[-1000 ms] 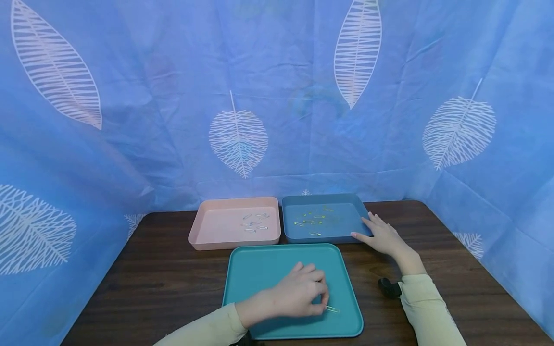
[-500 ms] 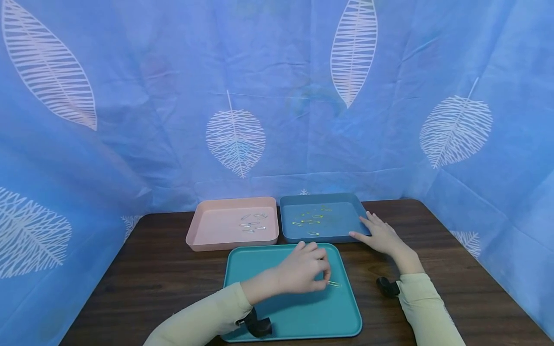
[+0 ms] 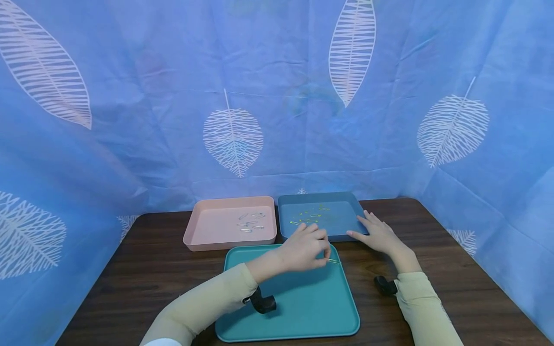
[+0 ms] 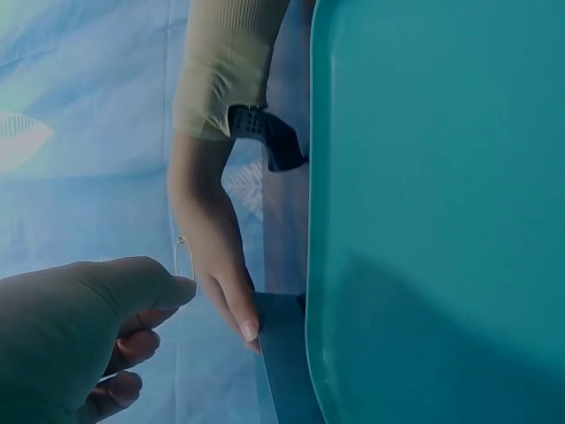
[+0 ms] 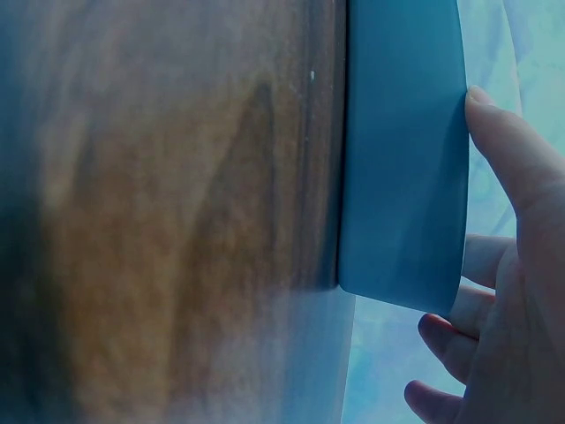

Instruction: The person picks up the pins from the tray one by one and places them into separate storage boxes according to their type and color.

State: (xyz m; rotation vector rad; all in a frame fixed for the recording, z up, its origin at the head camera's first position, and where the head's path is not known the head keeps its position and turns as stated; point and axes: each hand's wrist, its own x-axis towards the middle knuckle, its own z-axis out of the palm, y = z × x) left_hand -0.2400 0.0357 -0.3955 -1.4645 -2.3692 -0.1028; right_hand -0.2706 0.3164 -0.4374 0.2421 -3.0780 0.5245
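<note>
My left hand (image 3: pixel 300 251) pinches a gold safety pin (image 4: pixel 182 239) between thumb and fingertips; the pin's coiled end points away from the hand. This hand is over the far part of the teal tray (image 3: pixel 303 307), just short of the blue tray (image 3: pixel 344 211). At the blue tray's near right corner rests my right hand (image 3: pixel 381 236), fingers spread. In the right wrist view its thumb (image 5: pixel 499 141) touches the tray's rim, with the other fingers along the side. Several gold safety pins (image 3: pixel 315 216) lie inside the blue tray, partly hidden behind my left hand.
A pink tray (image 3: pixel 209 228) stands left of the blue one, holding several silver safety pins (image 3: pixel 246 230). All three trays are on a dark wooden table (image 3: pixel 130 288). Blue leaf-print cloth (image 3: pixel 277 120) hangs behind and at both sides.
My left hand has moved away from me, from the near part of the teal tray toward the blue tray, carrying the safety pin. My right hand stays at the blue tray's corner.
</note>
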